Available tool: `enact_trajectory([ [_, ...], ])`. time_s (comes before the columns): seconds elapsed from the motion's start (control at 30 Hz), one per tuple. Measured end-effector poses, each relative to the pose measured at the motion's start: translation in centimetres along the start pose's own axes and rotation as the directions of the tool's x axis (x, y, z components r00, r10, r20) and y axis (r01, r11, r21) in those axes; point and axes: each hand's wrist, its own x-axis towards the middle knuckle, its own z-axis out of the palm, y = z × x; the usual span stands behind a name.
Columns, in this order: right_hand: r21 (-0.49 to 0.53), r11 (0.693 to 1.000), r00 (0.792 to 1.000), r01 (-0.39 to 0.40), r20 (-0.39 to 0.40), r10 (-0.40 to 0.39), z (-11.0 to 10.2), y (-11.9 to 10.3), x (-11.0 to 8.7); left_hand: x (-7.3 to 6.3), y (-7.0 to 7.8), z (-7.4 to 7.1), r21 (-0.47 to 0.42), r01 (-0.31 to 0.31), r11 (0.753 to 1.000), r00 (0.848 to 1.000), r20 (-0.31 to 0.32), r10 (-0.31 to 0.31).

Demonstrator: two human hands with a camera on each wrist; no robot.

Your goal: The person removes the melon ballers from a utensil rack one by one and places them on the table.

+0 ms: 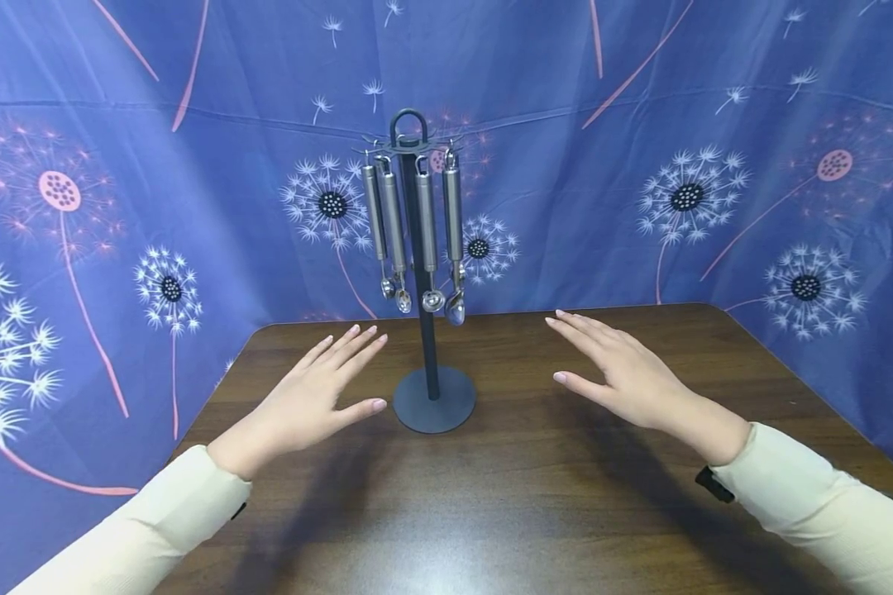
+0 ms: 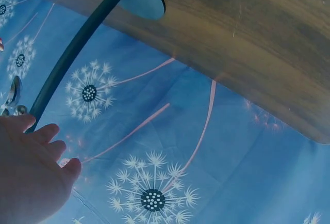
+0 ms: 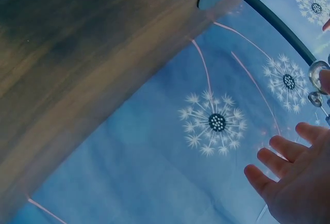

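A dark utensil stand with a round base and a looped top stands on the table. From its top ring hang several metal utensils with silver handles; small spoon-like or scoop-like heads point downward, some hidden behind others. My left hand is held over the table to the left of the base, fingers straight and holding nothing. On the other side, farther from the stand, my right hand hovers with its fingers extended and nothing in it. Both wrist views show spread fingers and part of the stand's pole.
The brown wooden table has rounded far corners. Behind and beside it hangs a blue cloth printed with dandelions, close behind the stand. Light-coloured sleeves cover both forearms, and a dark band shows at the right wrist.
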Motion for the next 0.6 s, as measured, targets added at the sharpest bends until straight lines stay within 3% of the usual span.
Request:
enact_trajectory([
  [0.3, 0.064, 0.998, 1.0, -0.004, -0.028, 0.006, -0.7, 0.1, 0.5, 0.5, -0.7, -1.2, -0.107, 0.052, 0.993, 0.998, -0.026, -0.055],
  [0.6, 0.169, 0.985, 0.999, -0.029, -0.012, 0.031, -1.6, -0.2, 1.4, 1.5, -1.4, -2.6, -0.256, 0.161, 0.953, 0.986, 0.013, -0.163],
])
